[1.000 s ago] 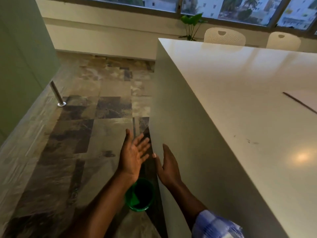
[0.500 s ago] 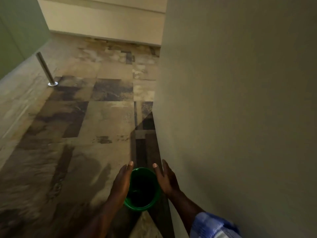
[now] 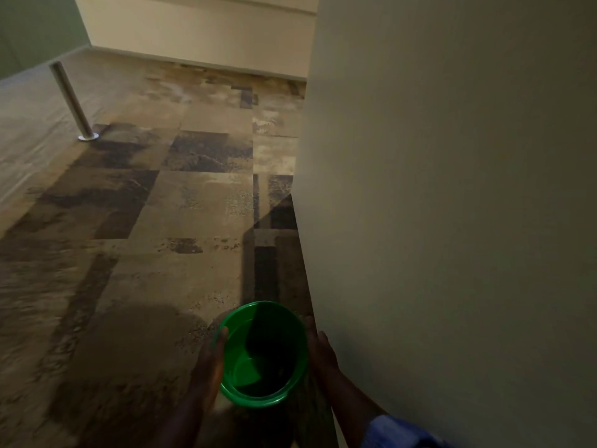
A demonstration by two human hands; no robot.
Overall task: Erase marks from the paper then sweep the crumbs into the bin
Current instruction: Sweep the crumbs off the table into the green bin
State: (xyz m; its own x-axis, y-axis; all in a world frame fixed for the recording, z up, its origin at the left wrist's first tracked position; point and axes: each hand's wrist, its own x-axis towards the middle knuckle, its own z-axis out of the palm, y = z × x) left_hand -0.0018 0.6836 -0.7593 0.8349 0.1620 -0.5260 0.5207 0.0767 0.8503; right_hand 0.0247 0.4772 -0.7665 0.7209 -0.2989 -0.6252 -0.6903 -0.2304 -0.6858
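Standing low on the floor at the bottom of the view, the green bin is round, open at the top and upright, with its inside half in shadow; whether anything lies at its bottom cannot be told in the dim light. It sits just beside the foot of the pale counter side panel, which fills the right half of the view as a tall plain wall.

The two hands flank the bin. The left hand lies flat against the bin's left wall, fingers straight and together, the tip of one finger reaching the rim. The right hand is on the bin's right wall, in the narrow gap between bin and panel, fingers likewise stretched out rather than curled. Both hands look pressed to the sides of the bin, cupping it between them, though the darkness makes the contact on the right hard to confirm. A blue checked sleeve shows at the right wrist.

Around this spreads a floor of mottled brown and grey patches. Well apart, at the upper left, a slanted metal leg stands on a round foot plate. A cream wall closes the far end.
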